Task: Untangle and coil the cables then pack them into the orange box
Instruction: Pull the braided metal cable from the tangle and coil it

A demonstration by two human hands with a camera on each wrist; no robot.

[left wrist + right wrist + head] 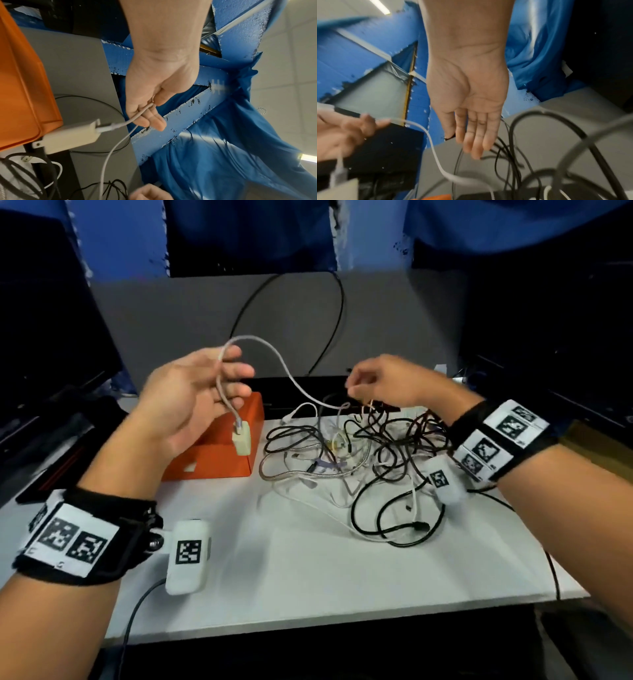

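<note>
— Looking into the flat orange cardboard box (219, 455), what does it hold?

— Its inside doesn't show. It sits on the white table (308, 559), left of the tangled heap of black, white and braided cables (359, 460). A cream rectangular charger plug (242, 440) hangs in front of it, in the air.

— Hangs from what?

— From a pale grey braided cable (274, 361). The left hand (191, 392) is raised palm-up above the box, fingers loosely spread in the head view; the cable loops over them and drops to the plug.

— Is it gripped?

— The left wrist view shows what the head view does not: the cable pinched between thumb and fingers (150, 116), the plug's metal prongs pointing away.

— And the right hand (380, 381)?

— Lifted over the far edge of the heap, wrist bent down. From the head it seems to pinch strands, fingertips together. The right wrist view shows fingers (477, 135) nearly straight, side by side, dark strands behind them. I cannot tell whether it grips anything. The grey cable arcs from the left hand down to the heap just below it.
</note>
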